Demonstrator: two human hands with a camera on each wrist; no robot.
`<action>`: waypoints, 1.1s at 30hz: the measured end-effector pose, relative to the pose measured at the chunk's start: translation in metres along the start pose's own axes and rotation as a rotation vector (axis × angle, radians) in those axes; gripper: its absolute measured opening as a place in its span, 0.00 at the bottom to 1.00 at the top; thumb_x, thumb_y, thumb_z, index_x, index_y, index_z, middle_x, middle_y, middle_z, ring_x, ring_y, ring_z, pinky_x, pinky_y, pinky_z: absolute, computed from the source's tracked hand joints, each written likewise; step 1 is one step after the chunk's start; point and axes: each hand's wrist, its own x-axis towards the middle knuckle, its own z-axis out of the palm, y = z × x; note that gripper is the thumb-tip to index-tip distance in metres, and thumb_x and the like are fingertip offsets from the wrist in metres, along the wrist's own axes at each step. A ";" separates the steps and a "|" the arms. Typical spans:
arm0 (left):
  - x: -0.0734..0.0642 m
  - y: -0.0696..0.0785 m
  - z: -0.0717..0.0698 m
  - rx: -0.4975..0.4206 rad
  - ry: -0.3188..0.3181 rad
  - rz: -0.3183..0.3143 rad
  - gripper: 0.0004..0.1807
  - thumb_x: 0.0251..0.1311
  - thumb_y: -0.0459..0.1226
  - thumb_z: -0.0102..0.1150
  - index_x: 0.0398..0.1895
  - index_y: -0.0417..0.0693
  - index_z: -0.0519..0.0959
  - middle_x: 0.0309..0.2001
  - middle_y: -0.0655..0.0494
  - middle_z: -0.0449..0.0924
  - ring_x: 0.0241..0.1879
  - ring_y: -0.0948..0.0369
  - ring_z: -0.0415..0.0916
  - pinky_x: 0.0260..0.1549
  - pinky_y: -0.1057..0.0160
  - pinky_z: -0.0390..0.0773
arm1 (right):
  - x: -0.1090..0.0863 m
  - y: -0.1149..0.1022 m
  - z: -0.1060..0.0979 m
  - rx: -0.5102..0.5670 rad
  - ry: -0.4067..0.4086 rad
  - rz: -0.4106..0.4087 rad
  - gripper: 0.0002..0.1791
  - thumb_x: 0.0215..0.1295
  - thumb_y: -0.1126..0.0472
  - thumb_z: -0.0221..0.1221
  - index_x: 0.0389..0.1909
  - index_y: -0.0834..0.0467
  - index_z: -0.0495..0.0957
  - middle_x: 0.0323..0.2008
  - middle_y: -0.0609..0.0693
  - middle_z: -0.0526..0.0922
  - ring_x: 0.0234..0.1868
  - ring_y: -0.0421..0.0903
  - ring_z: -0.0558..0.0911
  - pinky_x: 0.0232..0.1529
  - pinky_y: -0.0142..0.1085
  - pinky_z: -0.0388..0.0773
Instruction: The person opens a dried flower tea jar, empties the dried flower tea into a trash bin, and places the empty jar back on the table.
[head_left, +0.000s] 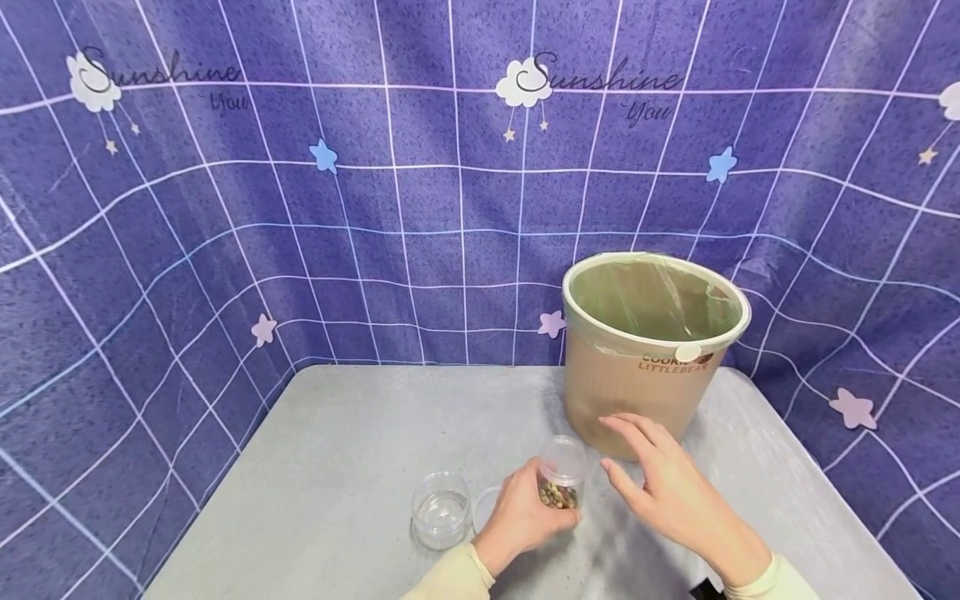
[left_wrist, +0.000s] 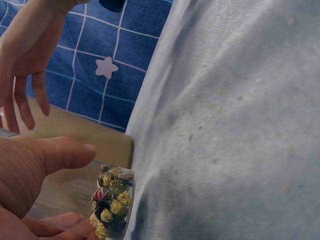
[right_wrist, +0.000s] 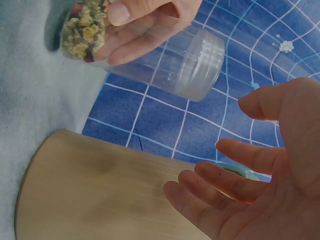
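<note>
My left hand (head_left: 525, 510) grips a clear plastic jar (head_left: 564, 454) by its side, just above the table. Dried flower buds (left_wrist: 112, 202), mostly yellow with a few dark red ones, fill the bottom of the jar. A clear lid (right_wrist: 202, 65) sits on the jar's top in the right wrist view. To the right of the jar, my right hand (head_left: 675, 496) is held in the air with fingers spread and relaxed, touching nothing. A clear round cup (head_left: 441, 510) stands on the table left of my left hand. Beside it, a clear round item (head_left: 483, 504) is partly hidden behind that hand.
A beige bin (head_left: 637, 392) with a pale rim and a plastic liner stands at the back right, close behind my right hand. Small crumbs dot the grey tabletop (left_wrist: 240, 135). A blue-purple gridded curtain (head_left: 420, 200) surrounds the table. A small black object (head_left: 707, 590) shows near my right wrist.
</note>
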 end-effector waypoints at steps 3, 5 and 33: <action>0.002 0.003 -0.005 0.008 0.031 0.014 0.34 0.37 0.46 0.84 0.50 0.49 0.79 0.42 0.58 0.83 0.42 0.60 0.79 0.45 0.55 0.80 | 0.001 0.001 0.000 -0.003 -0.004 0.005 0.30 0.61 0.58 0.70 0.65 0.54 0.77 0.60 0.50 0.79 0.61 0.49 0.78 0.62 0.45 0.70; 0.003 0.005 -0.009 0.013 0.054 0.029 0.34 0.37 0.46 0.84 0.50 0.49 0.79 0.41 0.57 0.83 0.42 0.60 0.80 0.45 0.55 0.80 | 0.001 0.001 -0.001 -0.008 -0.010 0.011 0.30 0.61 0.57 0.70 0.65 0.54 0.77 0.60 0.50 0.79 0.62 0.49 0.78 0.63 0.45 0.69; 0.015 0.042 -0.092 0.034 0.279 0.157 0.23 0.38 0.47 0.81 0.39 0.54 0.81 0.39 0.60 0.83 0.40 0.60 0.78 0.42 0.57 0.76 | 0.025 -0.011 -0.012 0.009 0.041 -0.021 0.30 0.62 0.58 0.69 0.66 0.53 0.76 0.62 0.48 0.78 0.63 0.48 0.77 0.67 0.36 0.64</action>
